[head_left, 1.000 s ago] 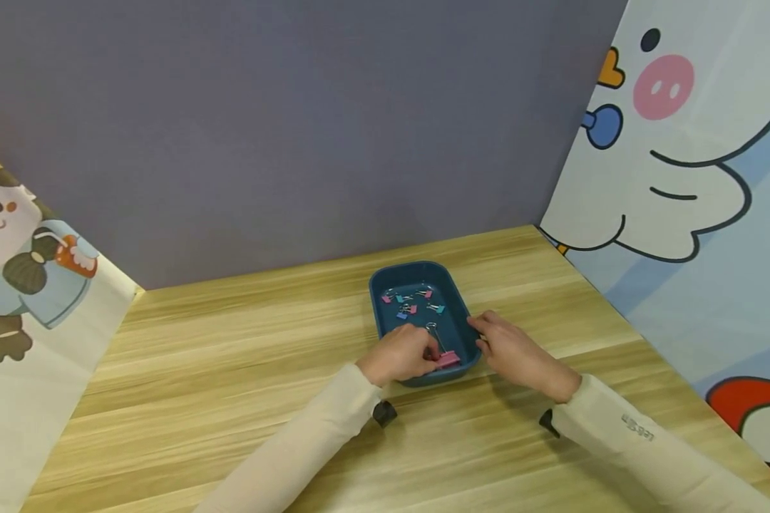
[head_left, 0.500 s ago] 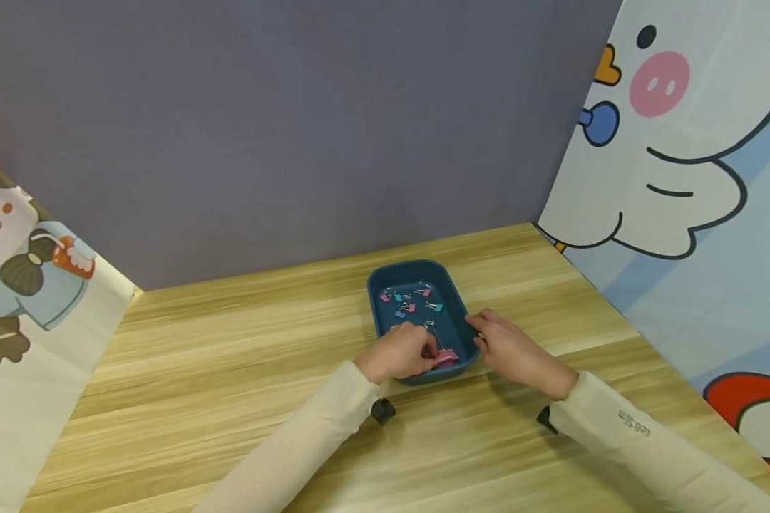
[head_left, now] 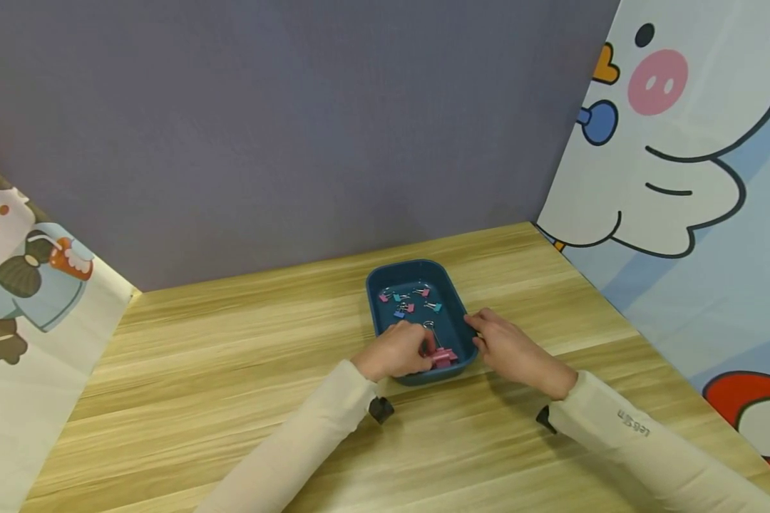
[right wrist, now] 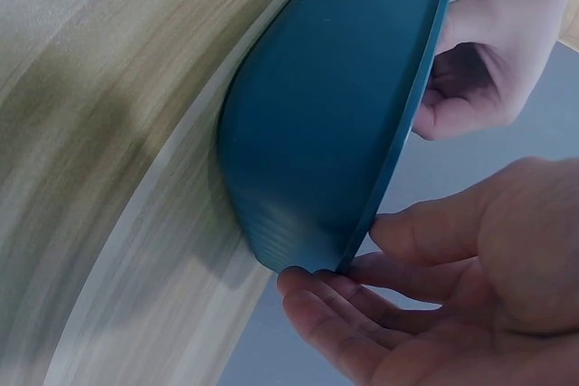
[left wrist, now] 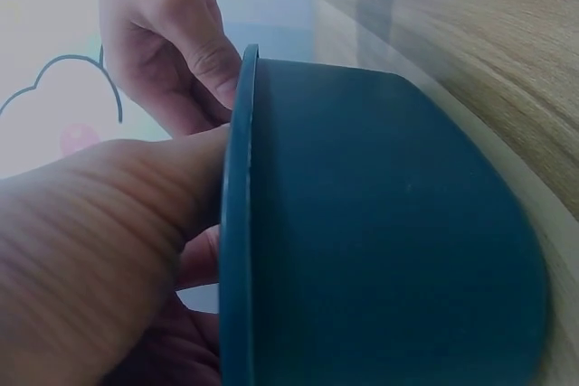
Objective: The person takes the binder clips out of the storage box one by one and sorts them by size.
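The left hand (head_left: pixel 394 351) and a large pink clip (head_left: pixel 445 357) crowd the near end of the blue tray (head_left: pixel 454 313); the right hand (head_left: pixel 507 348) blocks its right rim. Over the far rim, entry is free above small clips (head_left: pixel 433 307). Open tabletop (head_left: pixel 231 356) stretches left.

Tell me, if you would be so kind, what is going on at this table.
A person is handling binder clips in a dark blue tray that stands on the wood-grain table. The left hand reaches into the near end and pinches a large pink clip. The right hand holds the tray by its right edge. Smaller clips in pink, teal and blue lie on the tray's floor, farther from the person.
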The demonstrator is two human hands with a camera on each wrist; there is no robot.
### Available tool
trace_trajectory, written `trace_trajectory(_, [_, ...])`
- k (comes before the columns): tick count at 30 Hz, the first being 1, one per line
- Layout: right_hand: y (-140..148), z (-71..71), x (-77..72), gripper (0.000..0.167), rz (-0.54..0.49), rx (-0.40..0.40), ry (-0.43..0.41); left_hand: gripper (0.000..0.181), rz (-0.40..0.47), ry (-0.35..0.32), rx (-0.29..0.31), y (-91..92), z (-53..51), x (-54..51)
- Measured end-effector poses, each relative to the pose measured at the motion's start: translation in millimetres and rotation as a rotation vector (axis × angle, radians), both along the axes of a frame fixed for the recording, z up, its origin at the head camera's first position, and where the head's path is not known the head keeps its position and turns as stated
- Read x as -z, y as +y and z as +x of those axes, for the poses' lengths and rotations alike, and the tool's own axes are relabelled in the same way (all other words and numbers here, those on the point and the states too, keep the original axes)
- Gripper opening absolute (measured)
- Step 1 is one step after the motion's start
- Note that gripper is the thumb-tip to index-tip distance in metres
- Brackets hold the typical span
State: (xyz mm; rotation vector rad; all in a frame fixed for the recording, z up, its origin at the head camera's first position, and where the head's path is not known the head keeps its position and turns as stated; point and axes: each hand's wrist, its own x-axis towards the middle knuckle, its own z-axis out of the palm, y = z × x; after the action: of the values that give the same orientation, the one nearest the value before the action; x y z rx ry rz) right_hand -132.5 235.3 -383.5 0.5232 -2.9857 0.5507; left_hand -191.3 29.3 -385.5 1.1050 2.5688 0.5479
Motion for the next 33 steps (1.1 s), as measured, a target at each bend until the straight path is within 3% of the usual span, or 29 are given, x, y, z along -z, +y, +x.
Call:
trace_trajectory(11, [0,0.6,0.0,0.039,-0.002,-0.002,0.009,0.018,0.070,0.040,0.019,-3.7,-1.6,-0.1])
trace_trajectory(22, [-1,1.0,-0.1,0.038,-0.004,-0.005,0.013,0.018,0.146,0.188,0.056,-10.6,-4.8,-4.4])
trace_trajectory(33, [-1,1.5,-1.3,0.039,-0.007,-0.005,0.000,0.020,0.204,0.171,0.005,-28.5,-6.1,-8.3])
